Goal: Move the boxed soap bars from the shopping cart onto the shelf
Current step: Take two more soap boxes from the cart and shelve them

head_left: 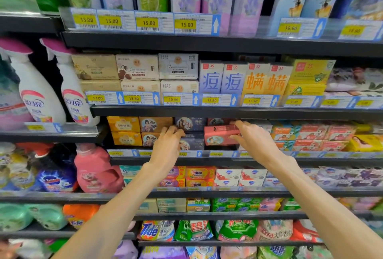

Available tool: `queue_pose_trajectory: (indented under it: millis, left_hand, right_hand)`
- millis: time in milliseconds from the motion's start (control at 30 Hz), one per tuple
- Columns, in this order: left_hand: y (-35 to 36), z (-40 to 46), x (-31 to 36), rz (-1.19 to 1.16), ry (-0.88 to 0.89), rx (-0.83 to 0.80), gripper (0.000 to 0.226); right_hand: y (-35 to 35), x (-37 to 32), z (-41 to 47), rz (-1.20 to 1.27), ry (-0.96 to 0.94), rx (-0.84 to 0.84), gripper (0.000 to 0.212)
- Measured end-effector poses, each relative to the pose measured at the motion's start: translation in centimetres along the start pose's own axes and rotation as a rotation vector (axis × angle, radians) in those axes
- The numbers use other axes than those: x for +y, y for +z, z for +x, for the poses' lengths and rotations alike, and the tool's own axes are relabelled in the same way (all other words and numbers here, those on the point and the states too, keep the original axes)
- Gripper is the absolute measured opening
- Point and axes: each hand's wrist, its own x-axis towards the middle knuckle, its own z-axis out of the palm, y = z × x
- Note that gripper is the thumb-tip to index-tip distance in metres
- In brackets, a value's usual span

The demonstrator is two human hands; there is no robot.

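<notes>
My right hand (251, 139) grips a pink soap box (219, 135) by its right end, holding it in the shelf bay at the middle level. My left hand (166, 144) rests with its fingers on a dark blue soap box (191, 141) just left of the pink one; the fingers are spread over its left edge. Another dark blue box (189, 124) sits above it. Left of these stand brown soap boxes (155, 124) and yellow soap boxes (124, 124), stacked two high. The black shelf edge (207, 160) runs below my hands. The shopping cart is out of view.
Orange and pink soap boxes (310, 134) fill the same shelf to the right. The shelf above (207, 111) holds beige, blue and orange boxes close overhead. Spray bottles (35, 93) stand at left; detergent bottles (95, 169) and soap packs (199, 176) sit below.
</notes>
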Motion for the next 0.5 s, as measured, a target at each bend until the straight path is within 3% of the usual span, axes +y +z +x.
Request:
queue_pose_trajectory:
  millis: [333, 500]
  left_hand:
    - [0.0, 0.0, 0.1, 0.001, -0.01, -0.004, 0.042]
    - [0.0, 0.0, 0.0, 0.007, -0.016, -0.004, 0.041]
  right_hand:
    - [0.7, 0.1, -0.1, -0.002, -0.02, -0.028, 0.043]
    - [1.6, 0.2, 0.2, -0.116, -0.051, -0.024, 0.045]
